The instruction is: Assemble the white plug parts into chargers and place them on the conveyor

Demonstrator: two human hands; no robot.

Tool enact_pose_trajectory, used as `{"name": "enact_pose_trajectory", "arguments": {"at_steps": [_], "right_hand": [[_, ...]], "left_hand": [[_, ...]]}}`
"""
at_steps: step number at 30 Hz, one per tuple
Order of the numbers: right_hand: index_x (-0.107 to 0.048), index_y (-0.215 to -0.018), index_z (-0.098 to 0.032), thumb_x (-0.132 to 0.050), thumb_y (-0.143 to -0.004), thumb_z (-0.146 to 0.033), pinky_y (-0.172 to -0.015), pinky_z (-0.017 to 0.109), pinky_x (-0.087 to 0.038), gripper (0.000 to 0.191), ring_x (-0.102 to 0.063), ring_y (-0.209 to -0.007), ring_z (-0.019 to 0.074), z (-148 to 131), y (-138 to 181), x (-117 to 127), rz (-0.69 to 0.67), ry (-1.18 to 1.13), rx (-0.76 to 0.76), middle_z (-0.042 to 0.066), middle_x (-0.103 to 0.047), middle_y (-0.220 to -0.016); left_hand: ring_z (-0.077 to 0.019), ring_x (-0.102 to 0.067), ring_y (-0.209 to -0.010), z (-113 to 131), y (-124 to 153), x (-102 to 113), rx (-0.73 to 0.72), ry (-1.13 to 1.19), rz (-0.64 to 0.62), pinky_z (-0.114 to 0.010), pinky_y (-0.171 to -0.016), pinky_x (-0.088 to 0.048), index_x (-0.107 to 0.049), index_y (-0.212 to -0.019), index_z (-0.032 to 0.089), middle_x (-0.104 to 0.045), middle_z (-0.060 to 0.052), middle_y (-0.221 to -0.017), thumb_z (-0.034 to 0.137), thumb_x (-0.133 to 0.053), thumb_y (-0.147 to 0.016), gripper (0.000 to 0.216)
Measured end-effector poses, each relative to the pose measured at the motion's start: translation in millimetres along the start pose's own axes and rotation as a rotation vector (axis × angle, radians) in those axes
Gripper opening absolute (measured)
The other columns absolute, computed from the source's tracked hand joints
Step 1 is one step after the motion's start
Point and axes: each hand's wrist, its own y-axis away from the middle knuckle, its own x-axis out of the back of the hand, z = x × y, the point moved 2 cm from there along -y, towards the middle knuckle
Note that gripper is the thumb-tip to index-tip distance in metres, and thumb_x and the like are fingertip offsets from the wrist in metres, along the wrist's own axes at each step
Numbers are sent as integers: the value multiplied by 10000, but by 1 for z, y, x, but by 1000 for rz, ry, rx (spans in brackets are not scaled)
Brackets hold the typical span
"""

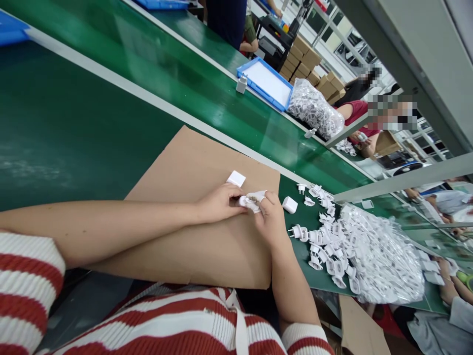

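My left hand (222, 203) and my right hand (272, 219) meet over a brown cardboard sheet (207, 251). Between their fingertips is a small white plastic part (243, 200), pinched from both sides; fingers cover most of it, so its exact kind is unclear. White coverings wrap some fingers of my right hand. Just beyond my left fingers, a white charger block (236, 178) lies on the cardboard. Another white charger block (290, 204) rests on the green table, right of my right hand.
Loose white plug heads (325, 241) spread over the table to the right, beside a clear bag (380, 256) full of them. Behind runs a green conveyor belt (207, 93) carrying a charger (241, 84). A blue tray (266, 81) stands across it. Co-workers sit at the right.
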Motion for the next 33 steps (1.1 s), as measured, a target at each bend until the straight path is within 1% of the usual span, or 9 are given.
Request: {"name": "enact_pose_trajectory", "arguments": {"at_steps": [8,12,17,21,24,26,27,30,33], "right_hand": [[-712,-996,-209,-502,-839,-1,-756,360,-458,334,-569,-916,264,-6,-13,0,-141,58,-64,78,-614,-905],[-748,-995,-204,-536,-788,-1,-757,350,-483,359,-594,-892,257,-3,-16,0,-150,27,-134,75,-622,-892],[-788,-1042,-221,-612,-840,-105,-803,350,-522,292,-632,-912,250,2,-6,-9,-48,-99,-242,69,-653,-890],[-692,-1346,-281,-702,-887,-287,-1005,389,-518,460,-649,-1066,234,20,1,-6,25,-415,-297,54,-735,-1094],[-638,-1420,-271,-644,-938,-389,-1095,459,-477,495,-625,-1156,242,60,8,15,267,-424,-428,82,-719,-1247],[-702,-1331,-223,-608,-949,-402,-1154,550,-409,432,-582,-1234,288,94,14,32,421,-230,-578,125,-704,-1251],[-723,-1299,-213,-620,-931,-376,-1176,612,-356,415,-550,-1284,322,110,17,37,426,-110,-674,145,-692,-1261],[-751,-1262,-212,-642,-863,-217,-1199,754,-163,413,-432,-1436,407,146,23,41,268,170,-921,190,-614,-1395],[-766,-1233,-246,-623,-852,-162,-1189,798,-50,416,-360,-1504,420,160,24,31,99,259,-969,176,-584,-1443]], "left_hand": [[-280,-693,-974,0,-1,-1,14,-30,-11,-393,-885,-542,-771,-961,218,-780,-62,-984,454,-767,-829,271],[-271,-686,-910,1,-1,-1,24,-35,2,-390,-832,-541,-764,-914,221,-772,-54,-927,487,-762,-828,279],[-272,-678,-884,2,-1,-4,8,-59,23,-391,-827,-535,-753,-834,214,-765,-61,-882,511,-751,-830,297],[-282,-692,-883,15,6,-6,48,-53,-1,-401,-814,-549,-785,-914,222,-783,-70,-922,555,-727,-848,344],[-304,-705,-961,35,7,9,129,-26,11,-407,-829,-567,-807,-988,237,-790,-83,-1047,608,-774,-799,418],[-310,-702,-1009,45,-6,31,190,-40,86,-402,-856,-570,-805,-1073,249,-783,-77,-1135,619,-808,-764,482],[-307,-701,-1008,46,-18,44,222,-72,141,-395,-861,-567,-798,-1112,253,-782,-67,-1145,609,-818,-756,504],[-283,-695,-985,29,-74,85,272,-243,318,-364,-889,-541,-763,-1188,236,-780,-33,-1083,508,-818,-765,506],[-269,-680,-993,-13,-135,117,286,-380,428,-343,-895,-512,-738,-1169,150,-764,-67,-1077,350,-810,-744,475]]}}
